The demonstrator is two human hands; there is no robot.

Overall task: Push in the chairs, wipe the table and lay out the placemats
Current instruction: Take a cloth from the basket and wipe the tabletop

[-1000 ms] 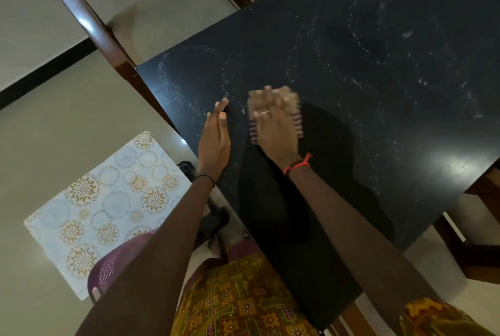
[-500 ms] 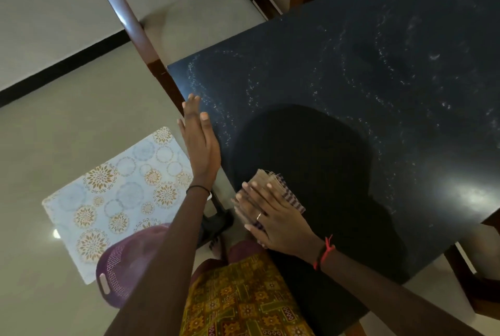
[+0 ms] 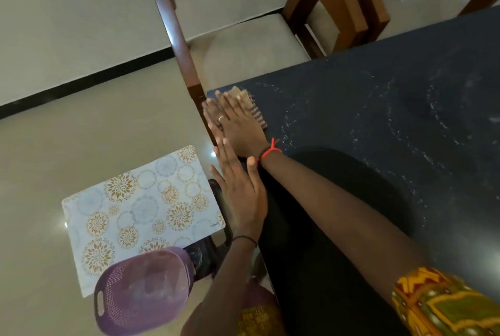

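- dark table [image 3: 378, 119] streaked with pale swirls, above a beige floor.
- at the table's far left corner: striped cloth [image 3: 257, 112], pressed flat under the right hand [image 3: 238, 124], fingers straight, not curled round it.
- along the table's left edge: left hand [image 3: 240, 194], flat, fingers straight, holding nothing.
- on the floor left of the table: patterned placemat [image 3: 140, 213], purple basket [image 3: 140, 292] overlapping its near corner.
- beyond the table's corner: cushioned chair [image 3: 243, 46], its seat reaching the table's edge.
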